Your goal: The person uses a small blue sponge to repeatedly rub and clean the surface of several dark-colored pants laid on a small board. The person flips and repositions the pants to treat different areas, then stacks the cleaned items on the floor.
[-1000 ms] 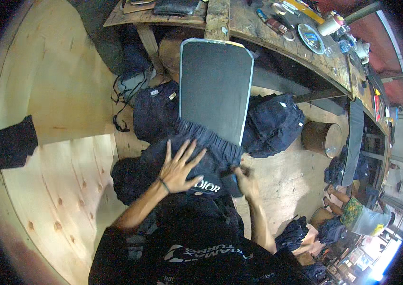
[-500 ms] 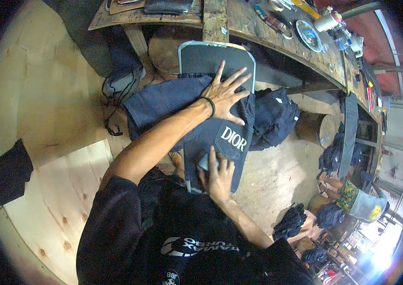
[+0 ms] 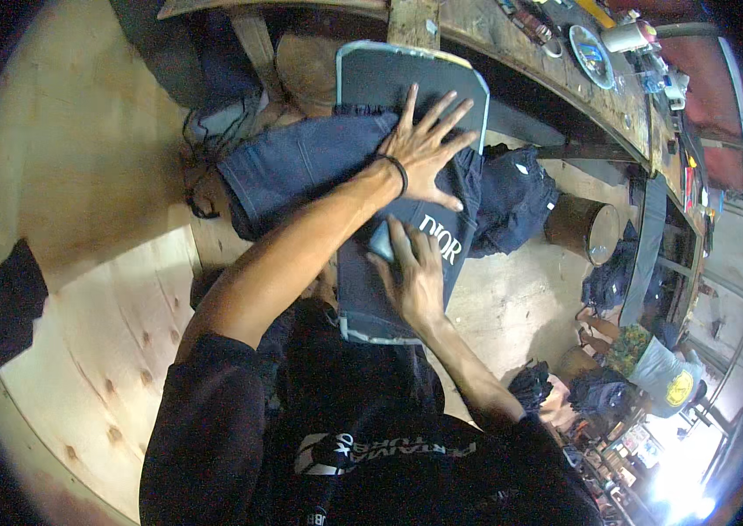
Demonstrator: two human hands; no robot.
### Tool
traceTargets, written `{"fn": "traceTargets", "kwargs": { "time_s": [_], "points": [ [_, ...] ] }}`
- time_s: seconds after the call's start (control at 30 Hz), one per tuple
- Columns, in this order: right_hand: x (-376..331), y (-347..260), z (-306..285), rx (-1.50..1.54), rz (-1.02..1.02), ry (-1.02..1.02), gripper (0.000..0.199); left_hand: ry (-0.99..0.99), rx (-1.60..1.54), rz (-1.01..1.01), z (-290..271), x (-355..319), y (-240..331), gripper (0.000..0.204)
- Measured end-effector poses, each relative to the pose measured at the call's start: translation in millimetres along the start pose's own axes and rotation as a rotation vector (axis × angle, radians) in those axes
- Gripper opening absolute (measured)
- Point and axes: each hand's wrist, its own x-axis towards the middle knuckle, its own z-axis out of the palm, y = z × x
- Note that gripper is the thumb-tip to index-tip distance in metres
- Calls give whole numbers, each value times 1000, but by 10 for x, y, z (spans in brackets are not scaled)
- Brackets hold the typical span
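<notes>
Dark navy denim shorts [image 3: 292, 167] are drawn over a dark board [image 3: 371, 74] with a pale rim. The board's far end and near edge stick out of the cloth. My left hand [image 3: 428, 153] lies flat with fingers spread, across the upper part of the shorts and onto the bare board. A black band circles that wrist. Below it, my right hand [image 3: 415, 272] grips a small grey-blue block [image 3: 380, 242] and presses it on the cloth, just left of a patch with white lettering [image 3: 441, 238]. The fingers partly cover the block.
A worn wooden workbench [image 3: 555, 88] runs along the far side, with a blue-rimmed dish [image 3: 591, 57] and a thread cone [image 3: 630, 37] on it. Piled dark garments [image 3: 511, 197] and a round wooden stool [image 3: 586, 230] stand to the right. Another person [image 3: 652, 368] sits farther right.
My right hand has slid the block away from me, from below the lettered patch to beside it. My left hand stays spread on the shorts. The whole view has shifted slightly.
</notes>
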Motion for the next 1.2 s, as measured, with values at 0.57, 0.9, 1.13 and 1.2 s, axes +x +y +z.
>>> {"fn": "traceTargets", "kwargs": {
  "time_s": [0.57, 0.9, 1.13, 1.2],
  "points": [
    [-465, 478, -259, -71, -107, -84, 72, 38, 66, -77, 44, -63, 56, 126],
    [-662, 604, -376, 70, -366, -65, 69, 67, 173, -102, 59, -101, 86, 122],
    [-911, 649, -401, 89, -140, -84, 70, 23, 262, -120, -42, -125, 239, 121],
    [-1017, 613, -429, 210, -142, -265, 69, 199, 235, -159, -82, -217, 340, 120]
  ]
}}
